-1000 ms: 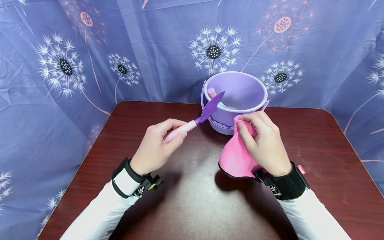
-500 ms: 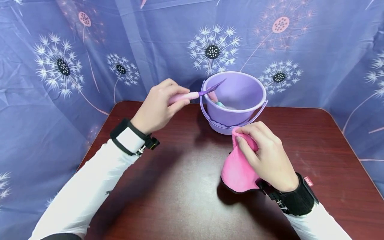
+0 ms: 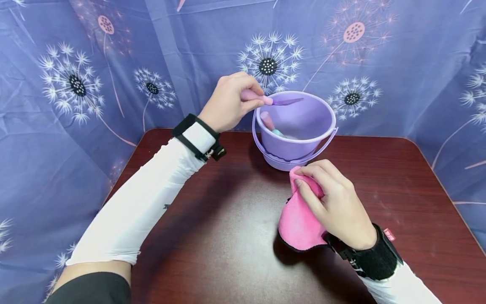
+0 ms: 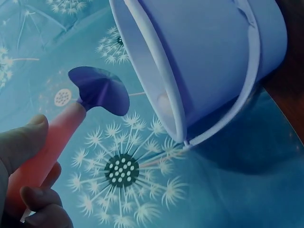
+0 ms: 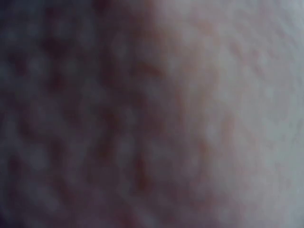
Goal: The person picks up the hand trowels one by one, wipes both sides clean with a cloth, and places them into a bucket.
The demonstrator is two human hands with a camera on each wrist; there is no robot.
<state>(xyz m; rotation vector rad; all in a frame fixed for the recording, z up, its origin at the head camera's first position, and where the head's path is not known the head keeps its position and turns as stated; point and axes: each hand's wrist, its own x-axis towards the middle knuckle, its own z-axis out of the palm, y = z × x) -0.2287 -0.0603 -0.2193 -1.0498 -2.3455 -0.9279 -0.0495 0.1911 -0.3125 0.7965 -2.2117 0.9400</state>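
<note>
My left hand point(image 3: 231, 101) grips the pink handle of a small garden trowel point(image 4: 105, 91) with a purple blade. In the head view the trowel's blade lies over the opening of a lilac bucket point(image 3: 284, 147), near its back left rim. Inside the bucket is another tool point(image 3: 267, 120) with a pink handle and a pale teal part; its lower end is hidden. My right hand point(image 3: 336, 202) pinches a pink cloth point(image 3: 300, 223) with a dark edge, held in front of the bucket. The right wrist view is too blurred to make anything out.
The bucket stands near the back edge of a dark red-brown wooden table point(image 3: 212, 236). Its handle point(image 3: 329, 144) hangs down across the front. A blue-violet curtain point(image 3: 205, 46) with dandelion prints surrounds the table at the back and sides.
My left hand has moved up and forward with the trowel, bringing the blade over the bucket. My right hand with the cloth has drawn slightly back toward me. The bucket handle has dropped lower in front.
</note>
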